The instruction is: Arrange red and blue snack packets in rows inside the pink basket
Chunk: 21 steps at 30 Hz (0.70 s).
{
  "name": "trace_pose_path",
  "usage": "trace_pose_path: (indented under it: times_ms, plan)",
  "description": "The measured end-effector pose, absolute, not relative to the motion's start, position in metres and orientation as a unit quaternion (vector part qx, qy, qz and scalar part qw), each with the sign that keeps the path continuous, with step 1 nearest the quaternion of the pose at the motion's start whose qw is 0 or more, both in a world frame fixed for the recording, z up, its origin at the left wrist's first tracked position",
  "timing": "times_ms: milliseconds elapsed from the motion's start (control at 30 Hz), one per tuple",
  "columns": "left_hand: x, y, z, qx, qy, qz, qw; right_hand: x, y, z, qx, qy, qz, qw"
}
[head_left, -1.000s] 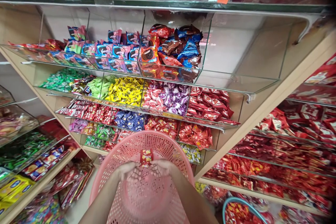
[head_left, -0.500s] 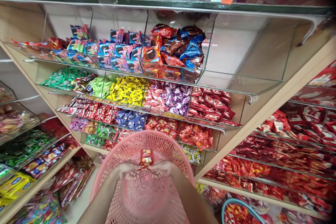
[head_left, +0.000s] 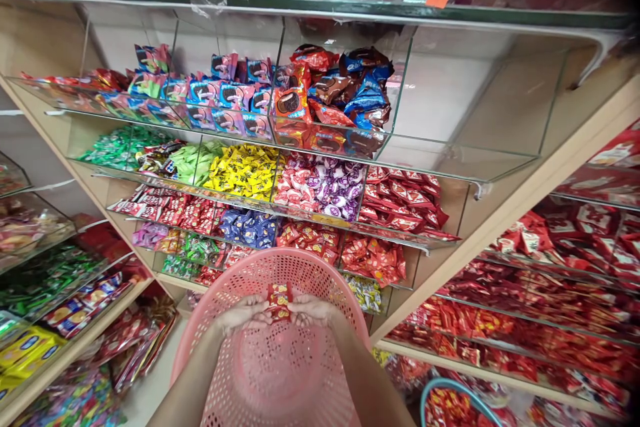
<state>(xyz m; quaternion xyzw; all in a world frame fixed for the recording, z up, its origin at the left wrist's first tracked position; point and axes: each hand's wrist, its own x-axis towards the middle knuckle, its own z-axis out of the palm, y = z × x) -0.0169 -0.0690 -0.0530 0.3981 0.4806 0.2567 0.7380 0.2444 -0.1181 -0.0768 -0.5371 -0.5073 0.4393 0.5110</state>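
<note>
A small red candy packet (head_left: 279, 301) with yellowish prints is held up over the pink perforated plastic basket (head_left: 240, 273). My left hand (head_left: 245, 314) pinches the packet's left edge, and my right hand (head_left: 314, 311) pinches its right edge. Both forearms reach in from the bottom of the view, across the basket. Inside, the basket shows its pink bottom and holed walls below my hands.
Behind the basket rise tilted glass shelves (head_left: 320, 157) of wrapped sweets, yellow candies (head_left: 243, 172) among them. Red packets fill shelves at the right (head_left: 540, 293). A blue-rimmed basket (head_left: 463, 385) stands at lower right, and yellow packs (head_left: 30, 353) lie at lower left.
Both hands have turned from palms-up beneath the packet to fingertip grips at its sides. The packet now faces the camera more flatly. The basket has hardly moved.
</note>
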Motion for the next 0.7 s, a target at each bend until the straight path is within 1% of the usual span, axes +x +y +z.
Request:
trace_pose_path:
  times_ms: [200,300,400,467,567,700]
  plan:
    - [-0.015,-0.064,-0.056,0.393,0.457,0.337,0.723,0.221,-0.085,-0.075,-0.498,-0.526,0.532,0.438]
    - [-0.013,-0.062,-0.061,0.393,0.455,0.345,0.721,0.207,-0.067,-0.075,-0.47,-0.539,0.582,0.387]
    - [-0.011,-0.061,-0.068,0.398,0.462,0.347,0.712,0.2,-0.057,-0.077,-0.42,-0.518,0.674,0.319]
    - [-0.01,-0.061,-0.072,0.41,0.477,0.345,0.697,0.199,-0.054,-0.081,-0.391,-0.486,0.725,0.291]
    - [-0.009,-0.06,-0.078,0.439,0.507,0.341,0.659,0.199,-0.051,-0.089,-0.39,-0.476,0.734,0.287]
    - [-0.005,-0.057,-0.088,0.461,0.521,0.365,0.619,0.194,-0.048,-0.102,-0.427,-0.497,0.686,0.315]
